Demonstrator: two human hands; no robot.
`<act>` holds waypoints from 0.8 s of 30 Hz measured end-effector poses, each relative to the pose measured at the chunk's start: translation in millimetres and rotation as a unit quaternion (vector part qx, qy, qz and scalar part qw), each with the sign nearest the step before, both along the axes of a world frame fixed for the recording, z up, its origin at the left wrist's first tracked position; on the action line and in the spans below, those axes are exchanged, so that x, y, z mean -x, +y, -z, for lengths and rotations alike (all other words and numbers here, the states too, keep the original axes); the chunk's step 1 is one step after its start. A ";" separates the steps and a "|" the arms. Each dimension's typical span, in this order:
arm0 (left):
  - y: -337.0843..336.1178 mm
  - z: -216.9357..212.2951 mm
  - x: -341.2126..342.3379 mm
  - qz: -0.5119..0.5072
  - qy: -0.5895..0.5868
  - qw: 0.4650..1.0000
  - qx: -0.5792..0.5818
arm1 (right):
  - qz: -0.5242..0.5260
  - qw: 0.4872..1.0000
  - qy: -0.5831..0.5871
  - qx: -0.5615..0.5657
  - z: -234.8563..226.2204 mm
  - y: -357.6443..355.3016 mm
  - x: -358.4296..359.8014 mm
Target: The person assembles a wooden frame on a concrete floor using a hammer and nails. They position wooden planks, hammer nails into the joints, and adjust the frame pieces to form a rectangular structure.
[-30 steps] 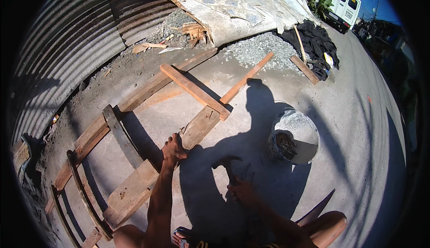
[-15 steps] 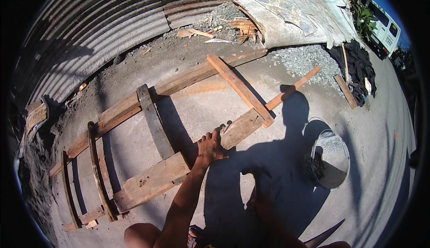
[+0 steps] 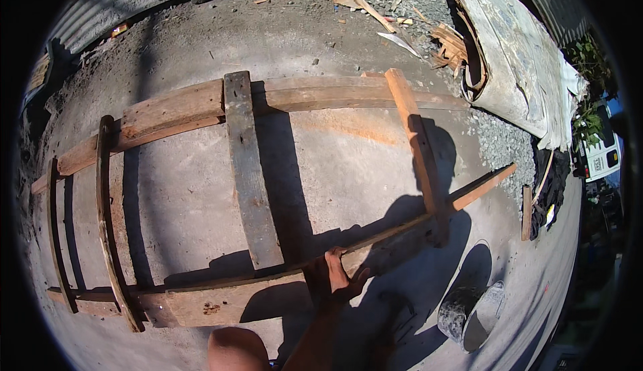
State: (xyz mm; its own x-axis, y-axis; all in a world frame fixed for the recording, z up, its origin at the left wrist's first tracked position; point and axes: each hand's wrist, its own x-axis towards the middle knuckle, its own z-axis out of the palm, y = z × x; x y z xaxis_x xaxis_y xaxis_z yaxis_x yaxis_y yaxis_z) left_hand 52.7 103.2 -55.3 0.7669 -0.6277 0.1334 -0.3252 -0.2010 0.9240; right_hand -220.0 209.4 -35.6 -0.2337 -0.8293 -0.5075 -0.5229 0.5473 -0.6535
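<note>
Wooden frame [image 3: 248,170] lies on concrete ground [image 3: 335,163]; left hand [image 3: 335,278] has its grip clenched on the near rail.

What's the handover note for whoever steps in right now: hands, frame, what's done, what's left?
Left hand: fingers curled over the top edge of the near long plank of the wooden frame, which is tipped up on edge off the concrete ground.
Right hand: not in view; only shadow on that side.
Frame: two long planks joined by a dark cross board, an orange cross board and thin slats at the left end.
Metal bucket lies on its side to the lower right.
Done: cross pieces appear fixed to both planks.
Left: frame not yet set down or placed; keep the near plank supported.
</note>
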 end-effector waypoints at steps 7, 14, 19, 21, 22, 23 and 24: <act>-2.4 -15.8 1.2 0.037 0.008 0.996 -0.084 | 0.044 0.998 0.039 -0.011 -11.2 -3.6 -27.3; -10.3 -31.3 -12.2 0.082 -0.016 0.985 -0.152 | 0.056 0.997 0.034 -0.045 6.1 -6.7 -25.5; -2.4 -34.4 -14.9 0.118 -0.067 0.964 -0.227 | -0.061 0.998 -0.016 -0.011 11.0 9.4 -3.8; -0.2 -32.4 -11.2 0.114 -0.096 0.957 -0.247 | 0.027 0.997 0.038 -0.057 11.2 16.7 -5.9; 1.1 -31.8 -8.7 0.093 -0.117 0.959 -0.242 | -0.007 0.996 0.092 0.017 12.1 19.5 -9.9; 1.3 -30.6 -6.0 0.077 -0.150 0.952 -0.257 | -0.039 0.984 0.148 0.087 13.4 22.5 -15.1; 2.0 -30.0 -3.5 0.044 -0.182 0.947 -0.262 | -0.019 0.982 0.147 0.114 15.1 25.8 -21.5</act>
